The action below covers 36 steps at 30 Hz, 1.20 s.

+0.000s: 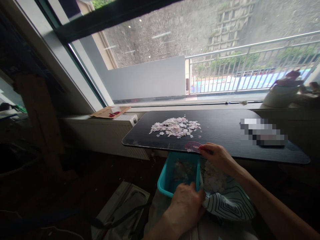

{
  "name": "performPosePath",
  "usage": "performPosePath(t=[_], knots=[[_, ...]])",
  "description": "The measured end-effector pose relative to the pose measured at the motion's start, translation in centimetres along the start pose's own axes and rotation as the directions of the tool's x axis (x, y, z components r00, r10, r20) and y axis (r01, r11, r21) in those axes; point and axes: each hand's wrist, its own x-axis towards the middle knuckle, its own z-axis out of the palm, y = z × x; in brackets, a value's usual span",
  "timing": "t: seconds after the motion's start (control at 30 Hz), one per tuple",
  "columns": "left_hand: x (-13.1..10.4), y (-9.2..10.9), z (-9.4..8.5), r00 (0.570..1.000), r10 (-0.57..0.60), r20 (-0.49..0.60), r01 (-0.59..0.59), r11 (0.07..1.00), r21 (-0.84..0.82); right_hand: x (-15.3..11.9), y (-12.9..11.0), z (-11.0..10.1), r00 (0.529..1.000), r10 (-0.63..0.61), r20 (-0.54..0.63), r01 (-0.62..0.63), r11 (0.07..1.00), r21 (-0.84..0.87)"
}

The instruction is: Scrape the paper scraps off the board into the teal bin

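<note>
One turquoise bin with rounded corners

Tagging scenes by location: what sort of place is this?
Indoors, possibly a classroom or workroom; I can't tell which. A large window looks out on a railing, a white radiator runs along the window side, and a dark table holds paper scraps.

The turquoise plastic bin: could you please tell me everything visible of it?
The turquoise plastic bin has smooth walls, rounded corners and a rim. Its open mouth faces up; pale flat scraps lie inside. It is by the near edge of the black, wood-grained tabletop; contact there is unclear. The person's left hand grips its near right rim.
</note>
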Motion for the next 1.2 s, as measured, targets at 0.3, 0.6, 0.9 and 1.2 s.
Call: performPosePath(t=[0.3,0.6,0.9,1.2], knots=[[-0.1,0.0,0.0,1.000,-0.007,0.009,0.007,1.000,0.004,-0.5,1.1,-0.6,1.000,-0.011,0.024,0.011,1.000,0.028],[0.0,0.0,-0.2,1.000,-0.007,0.023,0.007,1.000,-0.002,1.1,2.7,-2.7,0.993,0.006,-0.122,-0.014,0.998,-0.068],[0.0,0.0,0.3,1.000,-0.012,0.017,0.012,1.000,0.013,1.9,3.9,-3.1,0.995,0.038,-0.097,-0.054,0.984,-0.172],[-0.1,0.0,0.2,1.000,-0.008,0.005,0.008,1.000,0.008,1.3,2.3,-2.4,0.998,-0.006,-0.064,-0.002,0.992,-0.125]])
